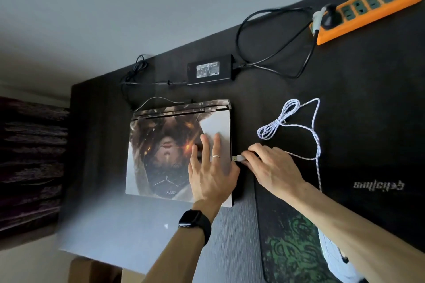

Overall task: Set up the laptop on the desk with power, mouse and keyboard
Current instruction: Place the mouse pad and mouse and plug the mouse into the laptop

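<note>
I see the left hand (210,174) spread flat on the closed laptop (161,151); at its 3 o'clock, the right hand (273,165) pinches the USB plug (238,158).

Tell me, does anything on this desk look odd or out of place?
Nothing looks damaged or spilled. The laptop lies closed under the left hand, while the right hand brings a USB plug to its side.
</note>
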`<state>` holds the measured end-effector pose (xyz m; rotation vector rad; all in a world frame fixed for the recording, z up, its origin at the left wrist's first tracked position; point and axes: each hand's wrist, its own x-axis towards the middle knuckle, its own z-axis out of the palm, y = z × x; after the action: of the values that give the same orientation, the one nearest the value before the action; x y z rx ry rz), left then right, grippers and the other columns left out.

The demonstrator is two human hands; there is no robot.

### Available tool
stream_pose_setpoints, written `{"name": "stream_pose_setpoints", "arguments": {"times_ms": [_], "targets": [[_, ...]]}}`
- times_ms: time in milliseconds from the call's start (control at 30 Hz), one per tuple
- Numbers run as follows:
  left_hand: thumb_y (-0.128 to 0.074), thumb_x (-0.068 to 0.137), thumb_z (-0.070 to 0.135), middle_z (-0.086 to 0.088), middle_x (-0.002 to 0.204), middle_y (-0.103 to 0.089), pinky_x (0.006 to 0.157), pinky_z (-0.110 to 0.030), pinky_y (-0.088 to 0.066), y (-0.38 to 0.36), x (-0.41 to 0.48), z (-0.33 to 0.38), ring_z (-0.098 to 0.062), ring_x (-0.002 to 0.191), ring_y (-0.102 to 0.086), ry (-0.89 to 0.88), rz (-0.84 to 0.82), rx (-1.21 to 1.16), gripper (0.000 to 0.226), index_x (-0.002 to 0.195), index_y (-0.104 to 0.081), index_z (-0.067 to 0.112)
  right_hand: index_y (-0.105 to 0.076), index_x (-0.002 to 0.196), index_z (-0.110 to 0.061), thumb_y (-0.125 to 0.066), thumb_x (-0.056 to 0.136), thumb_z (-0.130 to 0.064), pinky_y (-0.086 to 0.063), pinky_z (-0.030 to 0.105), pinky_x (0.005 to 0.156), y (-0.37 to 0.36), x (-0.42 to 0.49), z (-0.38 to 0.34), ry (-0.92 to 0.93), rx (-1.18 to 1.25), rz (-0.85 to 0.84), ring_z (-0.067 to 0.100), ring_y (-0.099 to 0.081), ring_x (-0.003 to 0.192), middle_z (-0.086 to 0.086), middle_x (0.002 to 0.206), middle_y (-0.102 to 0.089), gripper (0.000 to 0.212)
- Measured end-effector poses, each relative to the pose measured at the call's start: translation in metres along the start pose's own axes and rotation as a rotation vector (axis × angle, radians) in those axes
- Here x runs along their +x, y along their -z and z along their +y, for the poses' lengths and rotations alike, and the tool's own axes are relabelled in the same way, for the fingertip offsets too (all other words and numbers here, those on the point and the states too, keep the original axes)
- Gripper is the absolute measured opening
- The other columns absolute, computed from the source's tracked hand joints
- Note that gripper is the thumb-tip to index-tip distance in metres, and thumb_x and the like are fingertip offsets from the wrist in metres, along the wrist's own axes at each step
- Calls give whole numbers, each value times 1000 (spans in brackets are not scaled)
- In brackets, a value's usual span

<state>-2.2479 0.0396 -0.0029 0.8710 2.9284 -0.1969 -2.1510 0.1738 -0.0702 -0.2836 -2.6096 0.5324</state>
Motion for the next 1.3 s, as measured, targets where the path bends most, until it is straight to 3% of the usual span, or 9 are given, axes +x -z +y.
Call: {"name": "stream_pose_setpoints", "arguments": {"times_ms": [200,433,667,833,1000,1167,1300], "targets": [[-54,81,58,-8,155,-40,100,-54,-44,3,0,1,-42,134,-43,9,-8,-4,79,152,-38,26,-70,103,-14,-61,101,-29,-37,37,52,-6,1,-6,-52,-33,6,24,-58,62,2,94,-62,18],[-52,80,57,-7,155,-39,98,-53,-46,3,-1,-2,-43,131,-44,-17,11,-6,79,152,-38,26,-70,102,-14,-57,102,-31,-38,37,53,-5,0,-9,-48,-39,9,23,-57,61,3,92,-62,21],[-50,84,58,-8,158,-36,104,-52,-42,3,-4,-9,-41,136,-39,-56,12,-27,79,154,-33,25,-71,100,-14,-55,103,-32,-39,37,52,-5,2,-9,-41,-48,13,22,-56,60,2,90,-62,24],[-44,89,63,-7,164,-18,116,-46,-29,-4,-14,-27,-35,151,-15,-166,-46,-45,81,158,-21,25,-69,93,-14,-51,105,-30,-38,37,52,0,9,-9,-4,-48,4,22,-54,57,3,87,-60,27],[-46,92,55,-11,162,-24,112,-49,-37,-11,-15,-23,-41,148,-21,-162,16,-53,73,155,-29,21,-65,83,-13,-48,105,-23,-36,36,54,0,17,-13,50,-79,-18,23,-51,55,5,83,-57,30],[-45,92,58,-9,164,-19,112,-48,-37,-7,-15,-22,-39,149,-18,-157,-17,-76,76,156,-27,23,-69,99,-11,-55,103,-27,-42,37,56,-3,10,-9,21,37,-18,22,-55,61,6,92,-61,22],[-40,81,81,-13,165,9,122,-49,-11,2,-20,-44,-38,151,12,-330,-214,-32,104,159,1,26,-68,117,-13,-57,102,-30,-45,37,66,-1,-1,-4,-2,50,-76,20,-59,74,4,105,-63,26]]}}
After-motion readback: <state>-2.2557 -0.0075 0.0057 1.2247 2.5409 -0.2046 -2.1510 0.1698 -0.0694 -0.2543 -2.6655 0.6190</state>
